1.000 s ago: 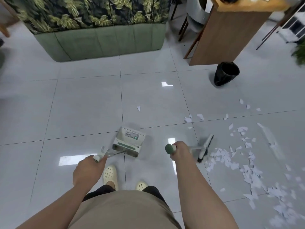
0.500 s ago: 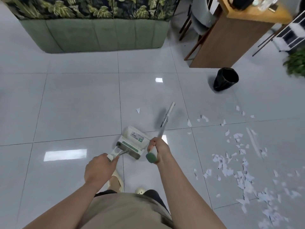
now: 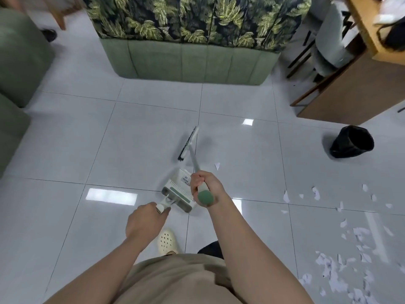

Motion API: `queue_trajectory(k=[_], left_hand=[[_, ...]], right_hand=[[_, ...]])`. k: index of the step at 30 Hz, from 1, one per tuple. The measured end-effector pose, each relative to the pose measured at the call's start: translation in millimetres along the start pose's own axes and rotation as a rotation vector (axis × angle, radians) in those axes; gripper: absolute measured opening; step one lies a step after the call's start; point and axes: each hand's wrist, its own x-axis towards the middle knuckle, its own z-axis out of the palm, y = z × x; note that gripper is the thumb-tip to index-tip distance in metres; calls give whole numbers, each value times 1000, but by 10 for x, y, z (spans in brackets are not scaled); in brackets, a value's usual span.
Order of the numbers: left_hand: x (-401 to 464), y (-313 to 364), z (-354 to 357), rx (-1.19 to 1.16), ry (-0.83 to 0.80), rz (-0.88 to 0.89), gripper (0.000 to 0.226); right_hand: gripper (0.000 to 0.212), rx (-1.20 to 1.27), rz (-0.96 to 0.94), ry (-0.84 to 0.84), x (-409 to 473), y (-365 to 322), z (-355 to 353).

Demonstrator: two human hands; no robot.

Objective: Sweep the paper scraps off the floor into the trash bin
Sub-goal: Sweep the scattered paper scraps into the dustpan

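The right hand (image 3: 205,185) is gripping the broom (image 3: 190,148) handle, its brush pointing up and away. The left hand (image 3: 146,221) is holding the dustpan (image 3: 177,191) handle. Paper scraps (image 3: 341,255) are lying at the right, near the black trash bin (image 3: 351,141).

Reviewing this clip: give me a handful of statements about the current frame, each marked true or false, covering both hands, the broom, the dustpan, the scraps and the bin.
1. The right hand grips the broom by its handle. True.
2. The broom head is buried in the main pile of paper scraps. False: it is out ahead of the person, well left of that pile.
3. The left hand holds the dustpan by its handle. True.
4. The trash bin stands left of the dustpan. False: it is far to the right, near the wooden desk.
5. Most scraps lie on the floor at the person's right. True.
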Motion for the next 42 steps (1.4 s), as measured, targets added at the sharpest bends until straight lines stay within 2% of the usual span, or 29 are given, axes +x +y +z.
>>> queue_trajectory(k=[5, 10, 13, 19, 22, 26, 29, 33, 37, 42], left_hand=[[184, 137, -138, 3, 63, -43, 53], [271, 763, -46, 29, 66, -47, 56], [360, 1351, 105, 78, 42, 13, 53], [486, 2604, 476, 187, -47, 202, 56], [425, 3144, 662, 182, -71, 268, 61], [390, 3776, 863, 214, -127, 400, 67], [309, 4257, 1047, 270, -158, 516, 71], [160, 4786, 1377, 443, -241, 725, 61], [17, 5188, 1712, 598, -336, 928, 50], [12, 5642, 2024, 760, -481, 1180, 52]], right_hand=[[24, 20, -35, 48, 71, -443, -347], [15, 261, -206, 240, -329, -1338, -1545], [25, 393, -202, 384, -746, -1888, -2314], [26, 278, -357, 682, -1484, -2317, -3555], [23, 185, -296, 859, -1746, -2499, -3963], [6, 398, -354, 978, -1951, -2417, -4436], [5, 593, -443, 955, -2132, -2195, -4625], [7, 834, -540, 945, -2270, -1980, -4732], [19, 1099, -577, 899, -2339, -1687, -4690], [22, 1425, -610, 895, -2253, -1133, -4390]])
